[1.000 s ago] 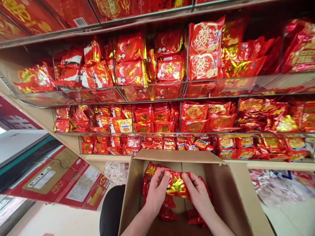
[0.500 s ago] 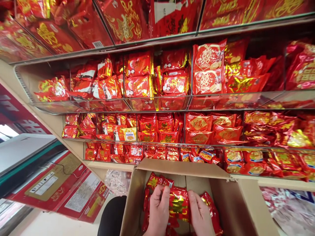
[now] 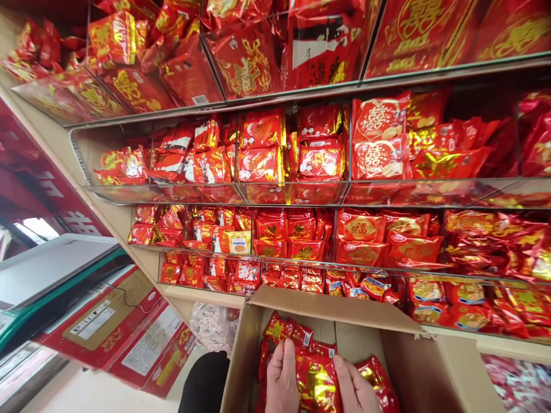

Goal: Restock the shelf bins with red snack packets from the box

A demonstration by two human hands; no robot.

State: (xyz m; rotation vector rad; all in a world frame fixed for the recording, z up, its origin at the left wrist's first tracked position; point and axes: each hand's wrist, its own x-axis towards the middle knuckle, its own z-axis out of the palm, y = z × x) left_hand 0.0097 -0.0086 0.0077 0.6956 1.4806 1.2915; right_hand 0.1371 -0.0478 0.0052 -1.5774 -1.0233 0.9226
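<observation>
Between my two hands is a shiny red packet (image 3: 317, 383) with gold print, held over the inside of an open cardboard box (image 3: 327, 304). My left hand (image 3: 282, 381) grips its left edge, thumb against the side. My right hand (image 3: 355, 387) closes on its right edge. More red packets lie in the box: one (image 3: 278, 328) behind my left hand and another (image 3: 379, 381) to the right of my right hand. The lower part of the held packet runs out of view.
Shelves with clear plastic fronts (image 3: 293, 194) rise behind the box, filled with red and gold packets. To the left lie a red printed carton (image 3: 142, 338) and a grey-lidded case (image 3: 55, 269). Clear bags of wrapped pieces (image 3: 210, 324) flank the box. My dark-clad knee (image 3: 206, 381) is beside it.
The whole view has shifted, so shelves and box sit lower and further right. Both hands keep hold of the red packet, now lower in the frame and differently tilted.
</observation>
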